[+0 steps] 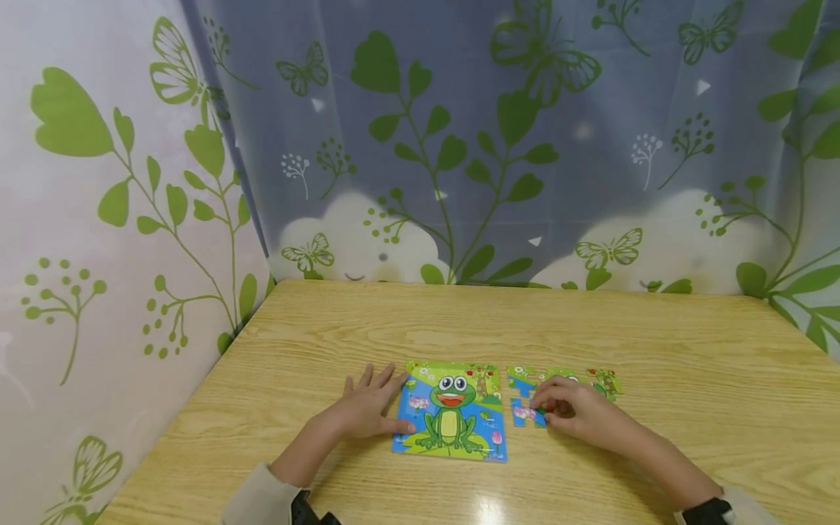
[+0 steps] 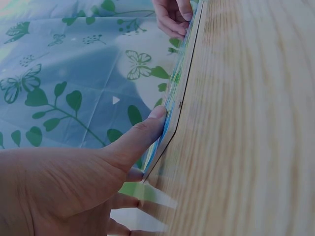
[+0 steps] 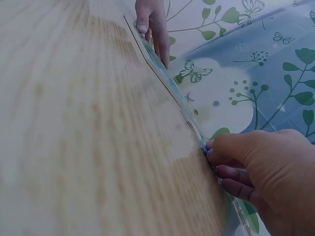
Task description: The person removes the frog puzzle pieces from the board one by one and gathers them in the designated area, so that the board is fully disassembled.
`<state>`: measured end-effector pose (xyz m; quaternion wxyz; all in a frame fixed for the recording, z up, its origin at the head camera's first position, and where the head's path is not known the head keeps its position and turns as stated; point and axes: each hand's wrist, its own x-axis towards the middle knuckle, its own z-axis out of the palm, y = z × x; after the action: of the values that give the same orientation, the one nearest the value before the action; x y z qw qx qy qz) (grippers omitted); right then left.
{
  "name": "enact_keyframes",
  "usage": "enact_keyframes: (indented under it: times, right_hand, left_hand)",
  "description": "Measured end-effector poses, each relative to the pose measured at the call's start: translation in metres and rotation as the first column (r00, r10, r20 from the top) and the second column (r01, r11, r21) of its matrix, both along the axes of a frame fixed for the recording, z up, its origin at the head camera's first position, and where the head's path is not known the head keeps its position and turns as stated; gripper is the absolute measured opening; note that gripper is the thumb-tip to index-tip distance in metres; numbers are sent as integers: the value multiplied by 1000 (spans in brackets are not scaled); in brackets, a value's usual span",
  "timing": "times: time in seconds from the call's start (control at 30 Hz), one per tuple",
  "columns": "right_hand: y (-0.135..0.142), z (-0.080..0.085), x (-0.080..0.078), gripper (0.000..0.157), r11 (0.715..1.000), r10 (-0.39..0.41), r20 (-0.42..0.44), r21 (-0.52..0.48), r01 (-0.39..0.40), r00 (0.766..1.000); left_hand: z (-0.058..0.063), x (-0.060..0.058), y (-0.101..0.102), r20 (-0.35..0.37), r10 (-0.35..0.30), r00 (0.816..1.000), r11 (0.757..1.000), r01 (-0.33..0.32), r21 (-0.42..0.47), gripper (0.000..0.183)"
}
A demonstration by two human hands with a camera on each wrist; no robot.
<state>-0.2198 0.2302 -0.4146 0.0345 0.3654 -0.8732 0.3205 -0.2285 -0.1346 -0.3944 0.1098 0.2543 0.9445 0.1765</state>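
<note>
A square picture board with a smiling green frog lies flat on the wooden table. My left hand spreads its fingers beside the board's left edge, and its thumb rests on that edge. Right of the board are jigsaw puzzle pieces with a matching picture, joined in a row at the top. Below them lies a blue puzzle piece with a pink flower. With curled fingers, my right hand pinches this piece at its right side. Part of the puzzle is hidden beneath the hand.
The wooden table stretches out around the puzzle. Behind it hangs a cloth printed with green leaves and butterflies, and a similar cloth covers the left side.
</note>
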Motion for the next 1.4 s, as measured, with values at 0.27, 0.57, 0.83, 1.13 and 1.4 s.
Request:
enact_keyframes:
  times: [0.27,0.57,0.83,1.13,1.4]
  right_hand:
    - [1,1,1,21,1000,11,4,-4,-11,1000]
    - [-1,3,2,17,999,-35,27,-16,36,999]
    - [-17,14,2,16,998,-50,-36,-36,49,998]
    - [-62,19,-5,21,998,-14,9,63,14,1000]
    - [-100,14,-11,33,985,-59,4,164,57,998]
  left_hand:
    - [1,1,0,0,0,1000,1000,0,1,86]
    - [1,1,1,12,-2,1000,1000,2,4,86]
    - [-1,-1,0,9,10,1000,1000,-10,0,86]
    - [-1,-1,-1,6,12,1000,1000,-12,-4,86]
    - [2,1,0,6,11,1000,1000,-11,-5,85]
